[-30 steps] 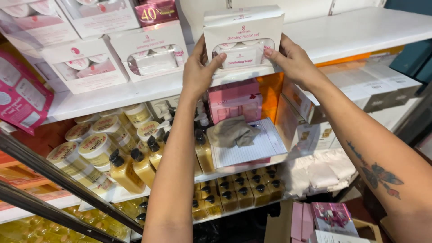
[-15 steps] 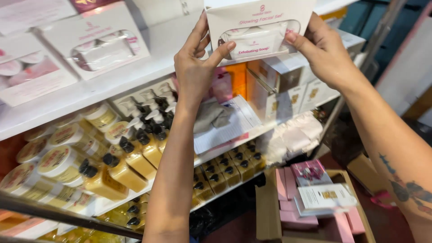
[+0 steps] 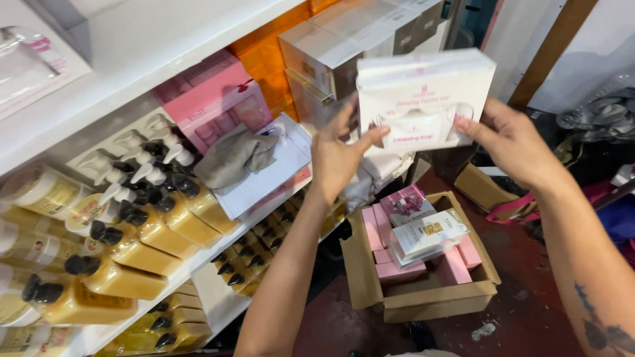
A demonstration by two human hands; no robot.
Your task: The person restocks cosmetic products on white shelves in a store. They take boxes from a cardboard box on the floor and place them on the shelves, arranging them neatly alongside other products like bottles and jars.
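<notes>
I hold a white gift box (image 3: 423,99) with a clear window and pink print up in front of me, clear of the shelves. My left hand (image 3: 338,155) grips its lower left side and my right hand (image 3: 510,142) grips its right edge. Below it on the floor stands an open cardboard carton (image 3: 423,301) with pink and white boxes inside.
White shelves (image 3: 159,39) run along the left. Amber pump bottles (image 3: 142,235) with black tops lie on the middle shelf beside a grey cloth (image 3: 235,155) on a lined notepad. Pink, orange and grey boxes (image 3: 317,56) stand behind. Bags and a pink strap lie at the right.
Both hands have carried the white box off the top shelf, down and to the right, and the view has swung toward the floor carton.
</notes>
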